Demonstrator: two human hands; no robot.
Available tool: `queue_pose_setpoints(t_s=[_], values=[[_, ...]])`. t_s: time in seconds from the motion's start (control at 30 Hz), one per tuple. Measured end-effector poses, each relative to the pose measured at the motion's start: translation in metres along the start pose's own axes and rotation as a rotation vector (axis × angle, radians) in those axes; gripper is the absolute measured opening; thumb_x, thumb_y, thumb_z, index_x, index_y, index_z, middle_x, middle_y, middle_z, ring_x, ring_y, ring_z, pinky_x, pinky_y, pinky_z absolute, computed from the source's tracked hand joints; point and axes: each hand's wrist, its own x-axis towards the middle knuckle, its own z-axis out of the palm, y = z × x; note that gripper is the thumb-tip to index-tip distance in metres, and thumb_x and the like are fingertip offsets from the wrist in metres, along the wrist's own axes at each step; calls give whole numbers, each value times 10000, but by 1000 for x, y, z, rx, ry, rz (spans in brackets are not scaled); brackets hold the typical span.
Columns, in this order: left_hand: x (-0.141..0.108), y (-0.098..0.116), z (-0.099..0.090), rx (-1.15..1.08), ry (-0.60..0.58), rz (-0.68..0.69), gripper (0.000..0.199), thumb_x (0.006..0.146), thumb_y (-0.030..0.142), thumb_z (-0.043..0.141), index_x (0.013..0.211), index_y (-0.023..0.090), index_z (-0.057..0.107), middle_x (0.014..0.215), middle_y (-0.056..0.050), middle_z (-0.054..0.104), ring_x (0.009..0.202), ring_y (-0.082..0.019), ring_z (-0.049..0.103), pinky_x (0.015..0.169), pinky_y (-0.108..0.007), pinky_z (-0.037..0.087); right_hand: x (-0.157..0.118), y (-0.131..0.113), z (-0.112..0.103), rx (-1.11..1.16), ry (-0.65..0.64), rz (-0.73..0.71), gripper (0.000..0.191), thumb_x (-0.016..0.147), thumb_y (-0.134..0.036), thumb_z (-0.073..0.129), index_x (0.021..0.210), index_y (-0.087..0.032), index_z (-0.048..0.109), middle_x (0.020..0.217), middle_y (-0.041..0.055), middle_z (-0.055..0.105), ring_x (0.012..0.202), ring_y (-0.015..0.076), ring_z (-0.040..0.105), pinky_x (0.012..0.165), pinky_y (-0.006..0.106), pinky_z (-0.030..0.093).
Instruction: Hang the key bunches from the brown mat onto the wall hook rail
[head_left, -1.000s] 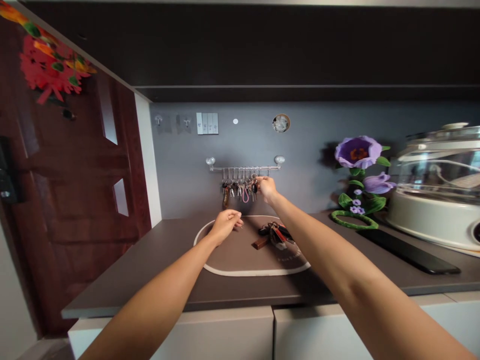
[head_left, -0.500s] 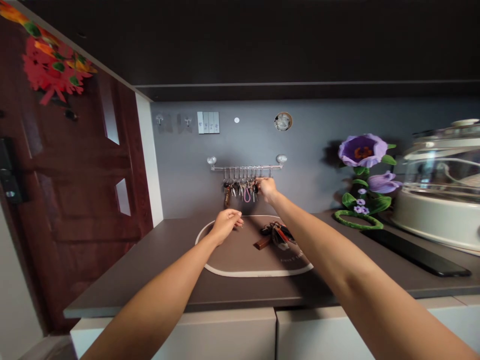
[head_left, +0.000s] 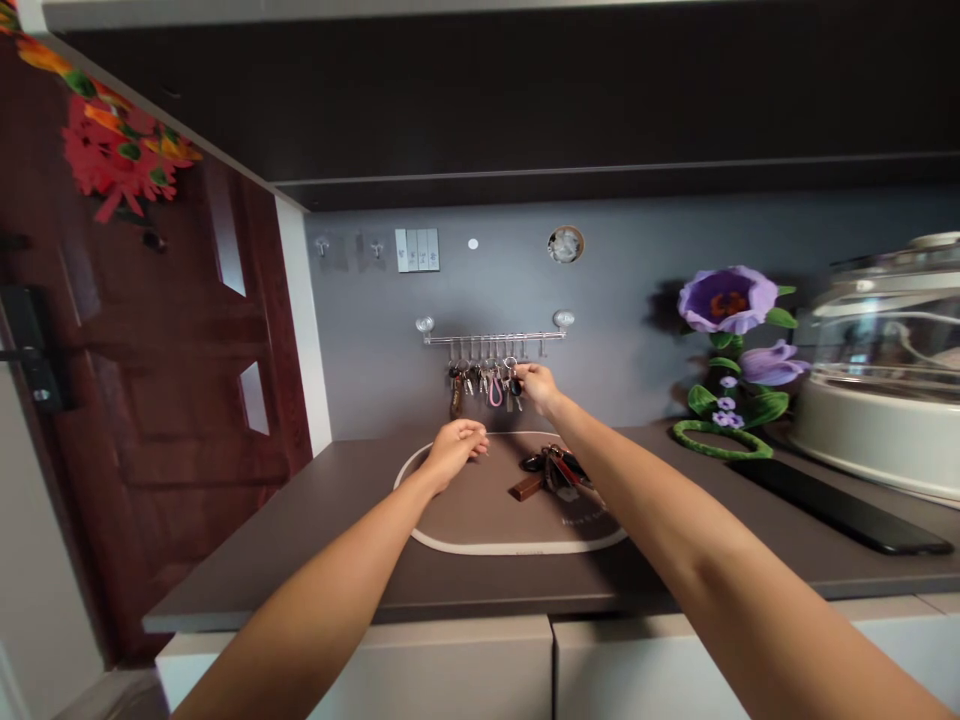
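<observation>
Against the back wall, my right hand (head_left: 538, 387) pinches a ring of keys (head_left: 516, 386) at the right end of a row of hanging keys (head_left: 481, 380). Whether that ring still touches a hook, I cannot tell. The row hangs from a metal hook rail (head_left: 495, 337), with a pink loop among the keys. Lower and to the left, my left hand (head_left: 456, 450) is closed over the brown mat (head_left: 480, 515), thumb and fingers together; a tiny tip shows at them, too small to name. A bunch of keys (head_left: 551, 472) with a brown fob lies on the mat near my right forearm.
A black phone (head_left: 840, 505) lies on the counter at right, beside purple fabric flowers (head_left: 726, 300) with a green base ring. Behind it stands a clear-domed appliance (head_left: 885, 400). A dark shelf (head_left: 480, 110) overhangs the counter. A dark red door (head_left: 187, 400) is at left.
My right hand has shifted slightly down with the key ring, and the ring shows more clearly. My left hand has stayed nearly in place. The view has tilted a little.
</observation>
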Motion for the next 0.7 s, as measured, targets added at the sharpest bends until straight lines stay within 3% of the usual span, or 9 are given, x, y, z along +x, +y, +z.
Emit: queue_pose_setpoints(t_s=[0.1, 0.2, 0.37, 0.57, 0.7], values=[[-3, 3, 2, 15, -26, 1, 222, 679, 233, 613, 853, 117, 541, 723, -56, 624, 594, -90, 571, 608, -226, 448, -4, -1, -5, -12, -34, 10, 74, 702, -112, 483, 638, -139, 508, 531, -23, 499, 433, 38, 417, 441, 147, 368], [-4, 3, 1, 43, -66, 3, 256, 672, 243, 619, 884, 121, 542, 749, -52, 615, 611, -92, 573, 630, -235, 450, -13, -5, -13, -30, 12, 41, 48, 702, -107, 504, 687, -143, 530, 597, -11, 531, 487, 39, 468, 488, 139, 396], [-3, 4, 1, 235, -108, 32, 279, 623, 254, 652, 863, 133, 578, 748, -52, 614, 619, -116, 573, 629, -254, 447, -37, -11, -31, -37, -9, 52, 80, 709, -128, 514, 771, -149, 561, 734, 19, 584, 588, 60, 532, 565, 171, 436], [-5, 27, 17, 395, -224, 54, 276, 604, 301, 654, 831, 147, 621, 754, -55, 639, 630, -141, 563, 600, -262, 443, -68, -2, -54, -106, -78, -35, 98, 699, -163, 531, 779, -142, 582, 721, 6, 596, 625, 64, 533, 654, 198, 433], [-13, 33, 34, 517, -274, 152, 241, 637, 327, 612, 788, 142, 641, 756, -52, 645, 632, -140, 550, 621, -263, 428, -88, 8, -66, -233, -69, -145, 152, 695, -218, 538, 815, -144, 593, 798, 25, 624, 720, 96, 545, 719, 237, 426]])
